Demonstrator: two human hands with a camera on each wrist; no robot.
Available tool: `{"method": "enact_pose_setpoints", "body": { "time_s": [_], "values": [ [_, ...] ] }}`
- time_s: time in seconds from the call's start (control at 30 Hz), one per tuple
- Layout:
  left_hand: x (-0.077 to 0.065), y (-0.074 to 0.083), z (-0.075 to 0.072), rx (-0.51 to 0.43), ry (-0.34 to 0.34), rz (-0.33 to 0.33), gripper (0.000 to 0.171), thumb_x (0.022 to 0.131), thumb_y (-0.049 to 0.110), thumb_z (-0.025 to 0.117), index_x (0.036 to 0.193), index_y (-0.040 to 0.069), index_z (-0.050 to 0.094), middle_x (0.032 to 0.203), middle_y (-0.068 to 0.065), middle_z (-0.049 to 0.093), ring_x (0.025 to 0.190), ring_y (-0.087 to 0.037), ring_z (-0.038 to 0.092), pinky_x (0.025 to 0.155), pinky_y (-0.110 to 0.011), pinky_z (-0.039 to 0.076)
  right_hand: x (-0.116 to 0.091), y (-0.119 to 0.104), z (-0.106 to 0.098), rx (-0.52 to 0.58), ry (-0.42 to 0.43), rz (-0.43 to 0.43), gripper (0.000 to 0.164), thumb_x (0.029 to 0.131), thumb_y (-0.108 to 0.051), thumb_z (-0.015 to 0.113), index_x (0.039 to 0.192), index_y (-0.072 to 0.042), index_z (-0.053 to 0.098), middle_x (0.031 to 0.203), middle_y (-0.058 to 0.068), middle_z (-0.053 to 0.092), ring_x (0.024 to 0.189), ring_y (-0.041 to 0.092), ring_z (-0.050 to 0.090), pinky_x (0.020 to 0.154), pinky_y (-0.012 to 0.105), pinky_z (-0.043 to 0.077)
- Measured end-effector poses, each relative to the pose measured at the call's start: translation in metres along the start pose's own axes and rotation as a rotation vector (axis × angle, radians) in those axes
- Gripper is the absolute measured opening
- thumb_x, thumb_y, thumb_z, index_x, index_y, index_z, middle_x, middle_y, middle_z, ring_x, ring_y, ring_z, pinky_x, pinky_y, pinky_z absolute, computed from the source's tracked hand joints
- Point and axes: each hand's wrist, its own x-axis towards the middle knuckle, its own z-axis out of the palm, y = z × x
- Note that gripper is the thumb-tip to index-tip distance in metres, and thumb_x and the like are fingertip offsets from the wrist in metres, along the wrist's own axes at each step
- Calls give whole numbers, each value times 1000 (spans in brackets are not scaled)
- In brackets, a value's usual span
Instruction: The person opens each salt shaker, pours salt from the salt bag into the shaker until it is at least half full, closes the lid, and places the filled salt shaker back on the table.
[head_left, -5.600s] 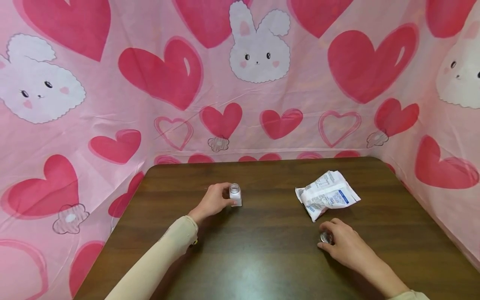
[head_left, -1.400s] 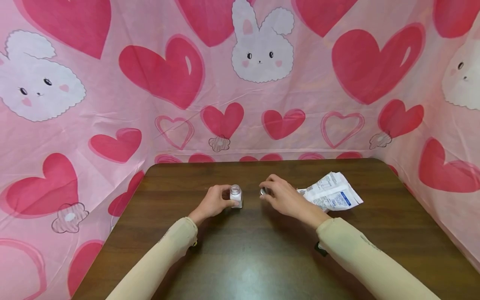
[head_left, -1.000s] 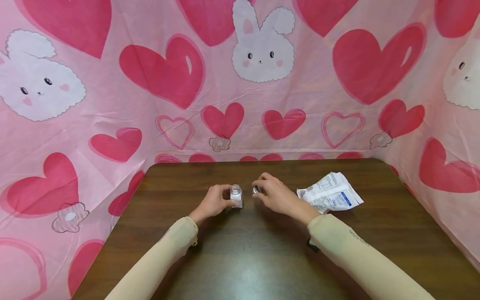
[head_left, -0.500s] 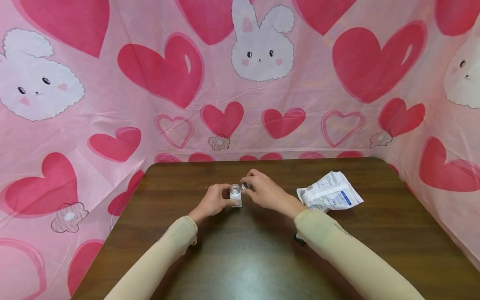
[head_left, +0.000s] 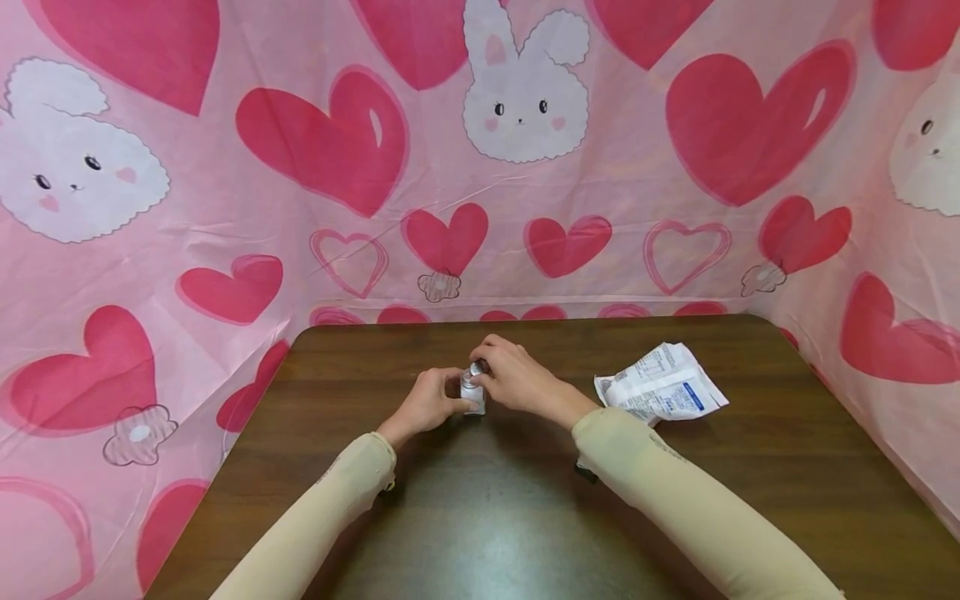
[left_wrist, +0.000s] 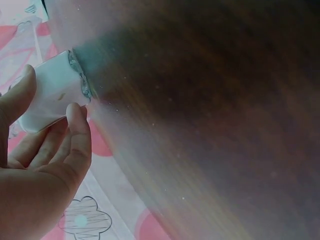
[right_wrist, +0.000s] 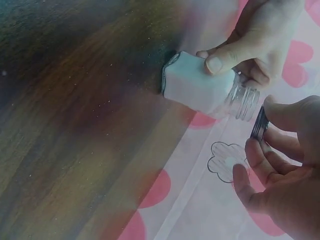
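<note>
A small square glass jar (right_wrist: pixel 197 85) filled with white contents stands on the table, its threaded neck bare. My left hand (head_left: pixel 430 402) grips it around the sides, thumb on one face, as the left wrist view also shows with the jar (left_wrist: pixel 52 92). My right hand (head_left: pixel 517 377) pinches a round metal screw lid (right_wrist: pixel 259 124) between thumb and fingers. In the right wrist view the lid is tilted right at the jar's mouth, overlapping the edge of the neck from the head view.
A crumpled white packet (head_left: pixel 663 385) with printed text lies to the right of my right hand. The brown wooden table (head_left: pixel 480 517) ends at a pink cloth backdrop (head_left: pixel 525 183) with hearts and rabbits.
My right hand has carried the lid from near the packet leftward to the jar's mouth, tilting it over the neck in the last half second. The left hand and jar have stayed put.
</note>
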Motion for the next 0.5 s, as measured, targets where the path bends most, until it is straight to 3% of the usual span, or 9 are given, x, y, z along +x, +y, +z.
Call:
{"method": "enact_pose_setpoints", "body": {
  "time_s": [0.13,0.5],
  "values": [
    [-1,0,0,-10,-7,1,37,86,8,89,118,0,74,107,-8,76,93,-20,72,85,-40,60,3,-3,1,-8,-26,0,27,98,-11,77,121,0,73,116,11,64,106,24,62,95,52,46],
    [-1,-5,0,14,22,48,34,85,12,91,115,4,76,102,-2,76,90,-16,70,83,-36,58,10,-7,7,-26,-80,-37,25,100,-13,75,121,-1,71,115,9,62,103,22,59,96,48,49]
  ]
}}
